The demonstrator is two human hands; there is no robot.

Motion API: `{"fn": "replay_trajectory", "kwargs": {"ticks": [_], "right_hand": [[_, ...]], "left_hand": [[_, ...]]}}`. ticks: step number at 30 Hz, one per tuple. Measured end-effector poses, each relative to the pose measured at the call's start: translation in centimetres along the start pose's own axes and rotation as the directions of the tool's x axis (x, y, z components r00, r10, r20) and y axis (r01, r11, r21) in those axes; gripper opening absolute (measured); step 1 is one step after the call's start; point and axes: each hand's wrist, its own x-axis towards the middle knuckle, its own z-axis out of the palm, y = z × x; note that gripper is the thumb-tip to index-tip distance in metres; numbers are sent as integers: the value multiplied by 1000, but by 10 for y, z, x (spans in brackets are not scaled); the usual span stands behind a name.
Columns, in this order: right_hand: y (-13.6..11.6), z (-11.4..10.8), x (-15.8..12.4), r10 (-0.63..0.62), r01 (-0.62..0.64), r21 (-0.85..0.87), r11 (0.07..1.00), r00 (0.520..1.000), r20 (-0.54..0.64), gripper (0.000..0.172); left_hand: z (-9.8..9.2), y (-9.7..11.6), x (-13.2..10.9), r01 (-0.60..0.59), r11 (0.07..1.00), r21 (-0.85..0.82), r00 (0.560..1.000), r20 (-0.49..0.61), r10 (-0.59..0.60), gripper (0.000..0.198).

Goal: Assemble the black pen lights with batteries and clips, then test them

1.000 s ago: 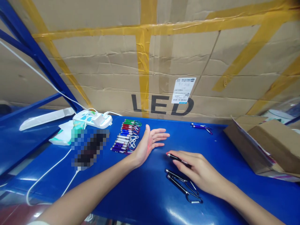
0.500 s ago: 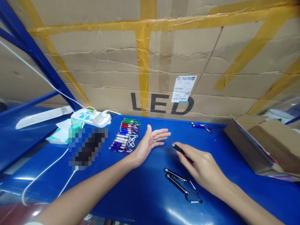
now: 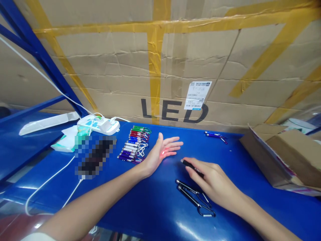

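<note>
My right hand (image 3: 213, 177) is closed around a black laser pointer (image 3: 192, 168), its silver tip facing my left hand (image 3: 162, 154). The left hand is held open above the table, palm turned toward the pointer, fingers stretched out. A bright red spot glows on its palm. Just below the right hand lie two black laser pointers with carabiner clips (image 3: 188, 195). Left of my open hand is a row of several coloured laser pointers (image 3: 131, 147) in green, red, blue, silver and purple, each with a clip.
A blue laser pointer (image 3: 213, 134) lies at the back right, near an open cardboard box (image 3: 271, 160). A white power strip (image 3: 97, 124), a tissue pack (image 3: 66, 140) and a blurred dark object (image 3: 96, 157) with a cable are on the left. A large taped carton (image 3: 120, 77) stands behind the table.
A red light spot has appeared on my left palm. My right hand has shifted slightly left and down with the laser pointer, while the left hand stays almost still.
</note>
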Motion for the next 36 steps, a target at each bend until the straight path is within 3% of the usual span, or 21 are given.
{"fn": "replay_trajectory", "kwargs": {"ticks": [2, 8, 12, 17, 25, 30, 36], "right_hand": [[-3, 0, 0, 2, -3, 43, 999, 999, 40, 33], [-2, -1, 0, 105, -106, -5, 994, 994, -18, 38], [-1, -1, 1, 39, -39, -7, 999, 996, 79, 39], [-1, -2, 1, -30, 38, -64, 997, 993, 112, 41], [-1, -5, -1, -27, 35, -76, 996, 995, 94, 42], [4, -5, 1, 7, -7, -102, 995, 1000, -1, 44], [-1, -8, 0, 8, -3, -51, 999, 994, 108, 42]], "left_hand": [[-1, 0, 0, -3, 1000, 3, 1000, 3, 3, 86], [-2, -1, 1, -16, 1000, 2, 1000, 10, 16, 88], [-2, -2, 1, -15, 1000, 2, 1000, 9, 15, 89], [-4, -1, 1, -5, 1000, -30, 1000, 15, 6, 90], [-2, 6, 2, 9, 998, -70, 1000, -7, -10, 90], [-3, 5, 2, 18, 997, -77, 1000, -4, -18, 91], [-4, 6, 1, 7, 997, -75, 1000, 3, -7, 90]]}}
